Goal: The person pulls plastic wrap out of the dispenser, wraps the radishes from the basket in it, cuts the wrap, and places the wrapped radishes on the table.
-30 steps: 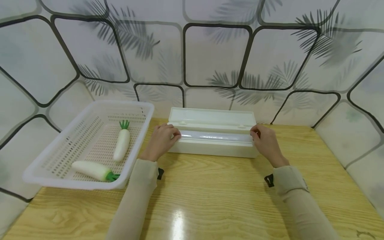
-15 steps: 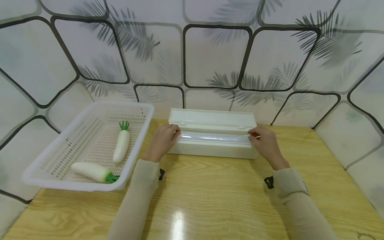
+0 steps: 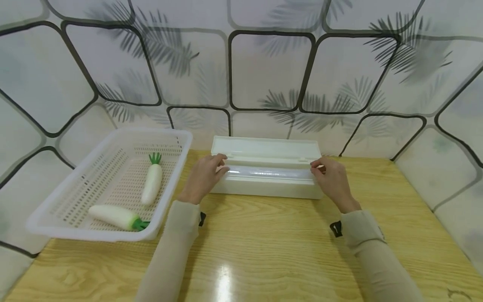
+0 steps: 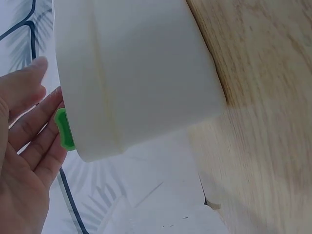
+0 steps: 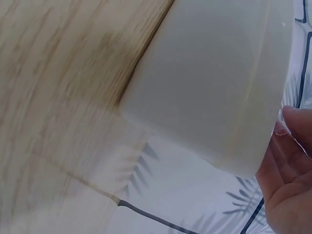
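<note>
A long white cling film dispenser box lies on the table with its lid raised at the back. Inside it shows a shiny roll of clear cling film. At the box's left end is my left hand, thumb and forefinger parted; a green tab sits by its fingers in the left wrist view. My right hand, at the other end, pinches the film's edge between thumb and fingertips. A bit of crinkled film shows there in the right wrist view. The far fingertips are partly hidden by the box.
To the left stands a white perforated plastic basket holding two white radishes with green tops, one radish lengthwise and another radish crosswise. A patterned wall covering rises behind the wooden table.
My left thumb and forefinger have parted after being together at the film's left end. The right hand has shifted slightly inward to the left, still pinching the film. The box stays put.
</note>
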`<state>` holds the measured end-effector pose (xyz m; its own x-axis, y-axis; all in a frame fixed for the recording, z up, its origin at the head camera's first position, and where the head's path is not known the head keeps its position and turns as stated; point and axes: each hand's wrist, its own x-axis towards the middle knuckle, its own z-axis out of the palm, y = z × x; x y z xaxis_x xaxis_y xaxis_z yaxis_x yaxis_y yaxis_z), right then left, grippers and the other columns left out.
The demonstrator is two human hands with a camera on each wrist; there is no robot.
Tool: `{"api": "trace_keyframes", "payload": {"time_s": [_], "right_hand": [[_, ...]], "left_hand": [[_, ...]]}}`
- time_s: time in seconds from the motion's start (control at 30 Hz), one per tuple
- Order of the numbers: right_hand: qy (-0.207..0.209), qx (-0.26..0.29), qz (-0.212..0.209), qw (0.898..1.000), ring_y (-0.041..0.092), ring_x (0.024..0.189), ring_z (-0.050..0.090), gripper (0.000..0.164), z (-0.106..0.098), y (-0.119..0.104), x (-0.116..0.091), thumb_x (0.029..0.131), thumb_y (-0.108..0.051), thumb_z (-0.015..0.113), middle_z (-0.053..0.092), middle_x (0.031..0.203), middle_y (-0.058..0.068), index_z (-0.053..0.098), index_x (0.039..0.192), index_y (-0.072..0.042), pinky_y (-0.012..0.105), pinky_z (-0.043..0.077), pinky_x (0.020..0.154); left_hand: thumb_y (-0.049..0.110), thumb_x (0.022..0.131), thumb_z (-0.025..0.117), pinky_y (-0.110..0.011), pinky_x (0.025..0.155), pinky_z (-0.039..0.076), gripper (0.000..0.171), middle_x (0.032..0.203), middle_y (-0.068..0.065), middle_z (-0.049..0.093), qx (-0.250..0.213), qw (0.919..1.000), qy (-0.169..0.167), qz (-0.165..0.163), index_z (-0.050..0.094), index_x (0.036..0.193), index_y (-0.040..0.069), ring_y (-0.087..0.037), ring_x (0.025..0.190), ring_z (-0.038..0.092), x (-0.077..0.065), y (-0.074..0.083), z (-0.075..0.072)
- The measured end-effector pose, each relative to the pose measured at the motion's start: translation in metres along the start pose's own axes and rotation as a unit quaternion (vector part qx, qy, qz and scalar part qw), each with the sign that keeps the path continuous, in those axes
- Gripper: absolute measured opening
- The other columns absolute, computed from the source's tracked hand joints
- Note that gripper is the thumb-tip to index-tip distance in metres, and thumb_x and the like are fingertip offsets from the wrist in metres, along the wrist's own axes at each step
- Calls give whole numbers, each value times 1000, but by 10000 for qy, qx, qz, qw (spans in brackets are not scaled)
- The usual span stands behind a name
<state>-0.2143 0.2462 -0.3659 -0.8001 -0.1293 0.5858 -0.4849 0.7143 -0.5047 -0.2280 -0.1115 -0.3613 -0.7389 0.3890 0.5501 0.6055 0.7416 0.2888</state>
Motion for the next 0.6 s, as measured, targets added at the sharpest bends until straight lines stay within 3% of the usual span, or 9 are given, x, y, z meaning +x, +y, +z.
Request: {"api": "trace_keyframes", "payload": {"time_s": [0.17,0.33,0.6], "right_hand": [[153,-199,14,9997,36,73,68,6,0,-2,1,86,13,70,70,81,21,67,86,8,45,57,64],[156,-220,28,9996,35,73,69,4,-1,-3,0,88,11,70,71,81,20,68,86,8,33,55,64],[271,-177,-140,9994,37,74,70,5,-9,-6,0,86,12,72,72,82,21,69,88,9,17,49,66]], "left_hand": [[-1,90,74,-39,77,58,15,96,-16,73,137,9999,81,-43,73,104,-5,-30,86,70,-1,2,0],[-1,89,75,-39,79,57,7,93,-15,73,354,9990,235,-145,75,96,-4,-29,85,69,0,3,4],[-3,90,73,-37,77,58,5,93,-16,71,222,9988,400,-145,74,95,-5,-30,85,68,3,6,4]]}}
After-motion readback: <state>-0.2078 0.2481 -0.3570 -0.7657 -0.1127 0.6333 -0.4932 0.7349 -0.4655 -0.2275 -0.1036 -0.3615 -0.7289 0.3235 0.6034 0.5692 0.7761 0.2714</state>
